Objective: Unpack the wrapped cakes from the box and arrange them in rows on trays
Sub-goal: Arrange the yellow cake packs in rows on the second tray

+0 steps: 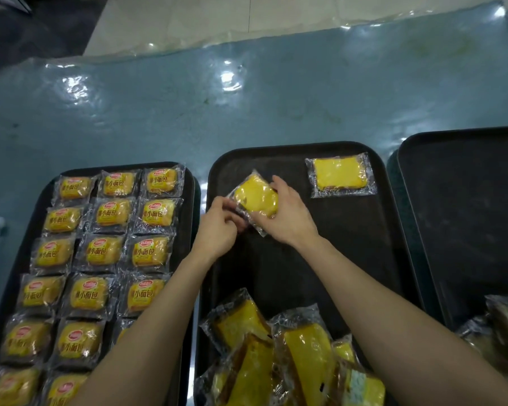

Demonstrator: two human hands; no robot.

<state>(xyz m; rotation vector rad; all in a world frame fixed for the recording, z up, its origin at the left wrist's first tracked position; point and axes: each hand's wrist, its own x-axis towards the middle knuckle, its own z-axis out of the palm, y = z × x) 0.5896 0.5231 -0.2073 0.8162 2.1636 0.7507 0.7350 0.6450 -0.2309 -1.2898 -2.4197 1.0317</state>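
Note:
Over the far left part of the middle black tray (349,247), both hands hold one wrapped yellow cake (257,197), tilted. My left hand (220,227) pinches its wrapper at the left edge. My right hand (288,215) grips it from the right and below. One wrapped cake (340,177) lies flat at the tray's far right corner. A loose pile of wrapped cakes (279,356) sits at the tray's near end, between my forearms.
The left black tray (188,183) is filled with rows of labelled yellow buns (106,250). A right black tray (467,206) holds a few wrapped cakes (496,329) at its near end. All trays rest on a blue table (247,106) under clear plastic film.

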